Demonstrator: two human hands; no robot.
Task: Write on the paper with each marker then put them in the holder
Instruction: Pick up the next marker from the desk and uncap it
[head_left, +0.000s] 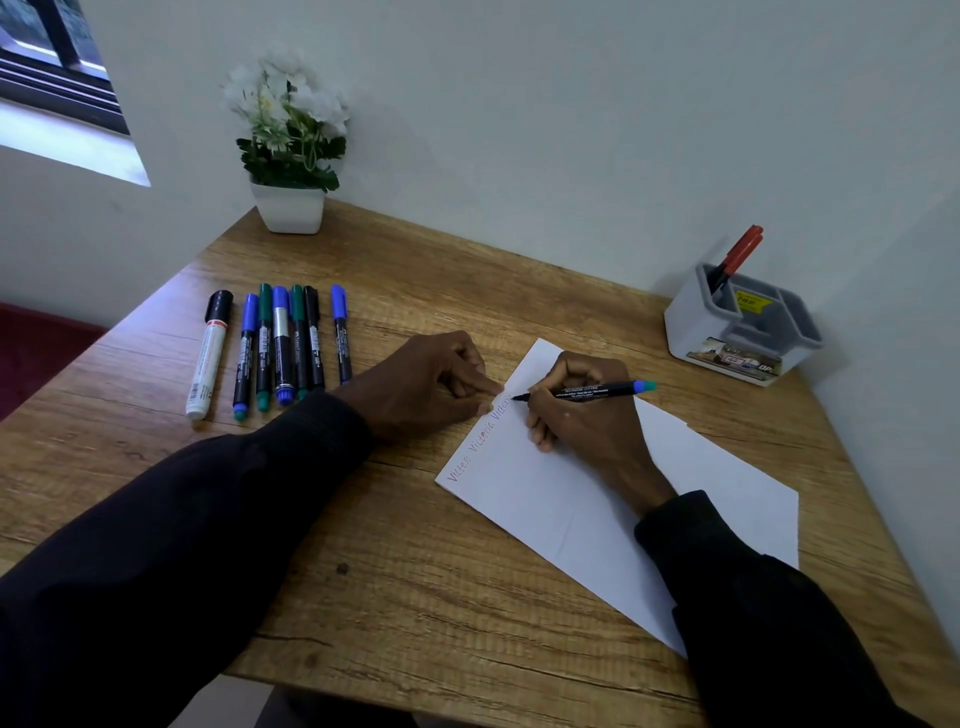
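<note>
Now | holder (693, 332): red markers (740, 254) (rear-left compartment) | right hand (587, 423) grips marker (597, 391) | left hand (426, 387) curled, touching paper (545, 499)

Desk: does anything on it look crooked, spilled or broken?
Nothing spilled or broken. The paper lies skewed to the table edge, with faint creases, under the right hand writing with a marker. One blue-capped marker lies slightly apart from the row.

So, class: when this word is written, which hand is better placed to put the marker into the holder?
Right. The right hand grips the marker, and the holder stands on that side; the left hand rests at the paper's opposite edge.
</note>
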